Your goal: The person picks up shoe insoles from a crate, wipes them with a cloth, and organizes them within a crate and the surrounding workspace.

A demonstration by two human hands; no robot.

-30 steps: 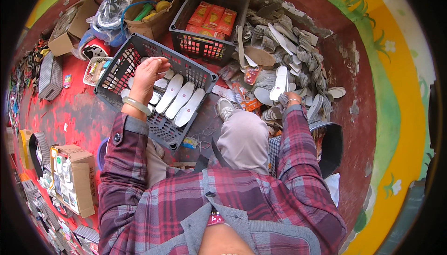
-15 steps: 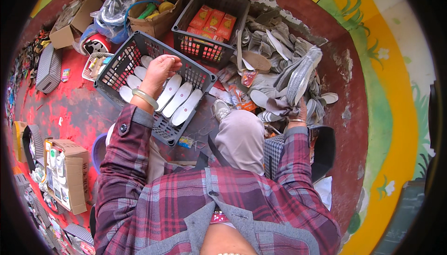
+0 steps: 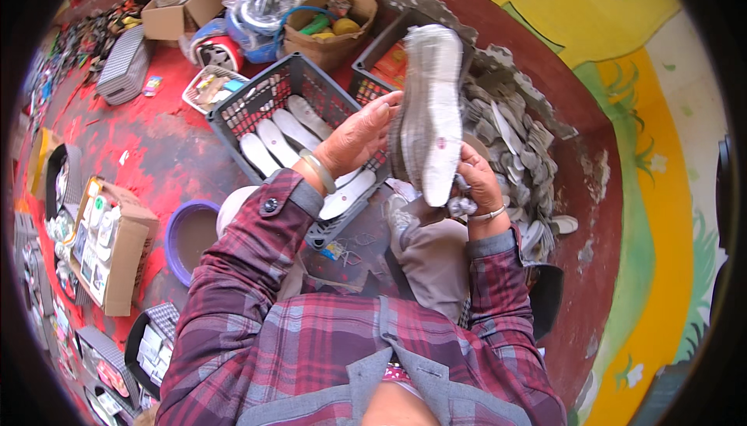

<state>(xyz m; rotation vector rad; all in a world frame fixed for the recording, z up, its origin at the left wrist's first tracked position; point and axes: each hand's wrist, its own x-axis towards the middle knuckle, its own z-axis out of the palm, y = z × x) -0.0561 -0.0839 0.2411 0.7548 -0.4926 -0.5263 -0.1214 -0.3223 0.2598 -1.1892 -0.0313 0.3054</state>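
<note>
My right hand [image 3: 481, 183] grips the lower end of a thick bundle of insoles [image 3: 442, 107], white on its front face and grey along the layered edges. A crumpled greyish scrap [image 3: 461, 205] hangs by its fingers; what it is cannot be made out. The bundle stands nearly upright in front of me. My left hand [image 3: 354, 140], with a pale bangle at the wrist, is open beside the bundle's left edge, fingertips close to it; contact is unclear. Below and behind this hand is a dark plastic crate [image 3: 254, 85] with several white insoles [image 3: 274, 140] laid side by side.
A heap of grey insoles [image 3: 517, 142] lies against the wall at right. Behind the bundle, a second crate [image 3: 364, 64] contains orange boxes. A paper bag [image 3: 331, 49], a small white basket [image 3: 204, 84], a purple basin [image 3: 173, 243] and a cardboard box [image 3: 128, 251] stand to the left.
My right hand has brought the bundle from the heap leftward to my front. My left hand has moved right from above the crate toward it, and its fingers have opened. The view has shifted.
</note>
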